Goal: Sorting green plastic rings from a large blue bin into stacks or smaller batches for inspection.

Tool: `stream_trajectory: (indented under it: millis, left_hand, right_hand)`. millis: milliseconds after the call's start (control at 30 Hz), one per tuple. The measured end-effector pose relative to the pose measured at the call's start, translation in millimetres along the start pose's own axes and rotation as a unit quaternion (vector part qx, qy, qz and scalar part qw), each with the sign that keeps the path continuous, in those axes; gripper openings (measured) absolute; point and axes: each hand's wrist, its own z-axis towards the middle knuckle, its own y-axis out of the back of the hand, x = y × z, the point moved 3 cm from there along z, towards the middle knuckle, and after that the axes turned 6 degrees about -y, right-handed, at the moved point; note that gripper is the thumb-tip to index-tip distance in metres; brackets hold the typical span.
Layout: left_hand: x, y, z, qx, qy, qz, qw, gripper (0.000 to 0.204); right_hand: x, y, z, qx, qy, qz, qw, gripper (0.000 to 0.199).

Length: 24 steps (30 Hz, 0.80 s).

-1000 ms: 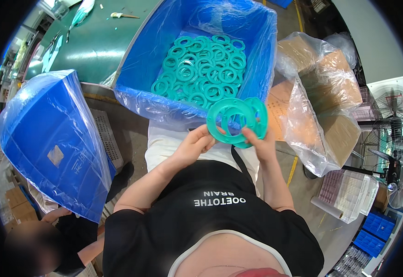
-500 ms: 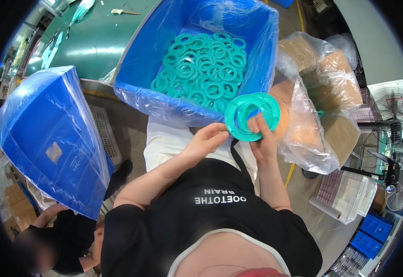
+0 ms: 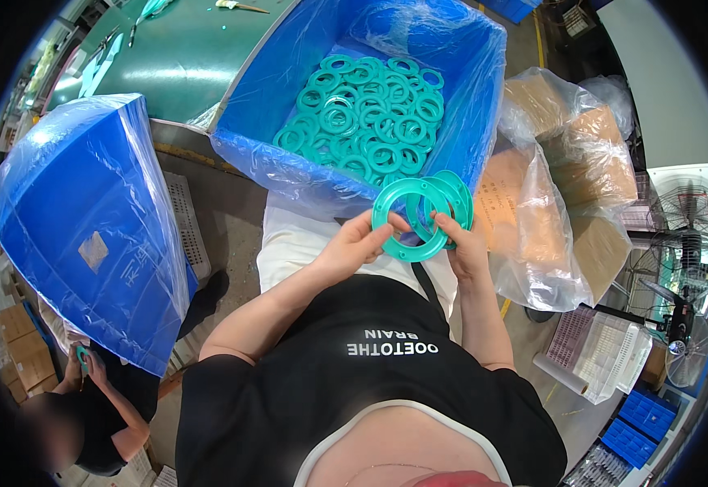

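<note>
Teal rings (image 3: 421, 217) at frame centre, gripped edgewise between left hand (image 3: 352, 247) and right hand (image 3: 465, 246), below ring-filled blue bin (image 3: 289, 89)

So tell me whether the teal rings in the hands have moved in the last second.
Yes. The teal rings shifted right along the near rim of the blue bin, toward its right corner, still held by the left hand and right hand.

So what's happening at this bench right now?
A person holds a small stack of teal plastic rings in both hands, left hand and right hand gripping opposite edges. Just ahead is a blue plastic-lined bin full of the same rings. A second lined bin stands at the left, and bagged cardboard boxes at the right.
</note>
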Motion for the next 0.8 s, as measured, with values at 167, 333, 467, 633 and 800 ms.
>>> stream_trajectory:
  millis: [167, 333, 467, 633, 800]
  left_hand:
    - [0, 3, -5, 0.073, -0.037, -0.067, 0.994, 0.019]
    - [-3, 4, -4, 0.051, -0.04, 0.001, 0.998, 0.018]
    - [8, 7, 3, -0.057, -0.021, 0.104, 0.993, 0.017]
    - [13, 9, 2, -0.023, 0.027, 0.128, 0.991, 0.016]
    - [7, -4, -1, 0.018, 0.025, 0.151, 0.988, 0.015]
  right_hand:
    - [-4, -2, -1, -0.009, 0.0, 0.005, 1.0, 0.036]
    - [-10, 2, 0, -0.044, 0.018, -0.02, 0.999, 0.032]
    - [-6, -3, -9, -0.089, 0.072, -0.106, 0.988, 0.026]
    - [-4, -4, -16, -0.071, 0.108, -0.175, 0.976, 0.023]
    - [10, 10, -15, -0.053, 0.125, -0.177, 0.975, 0.022]
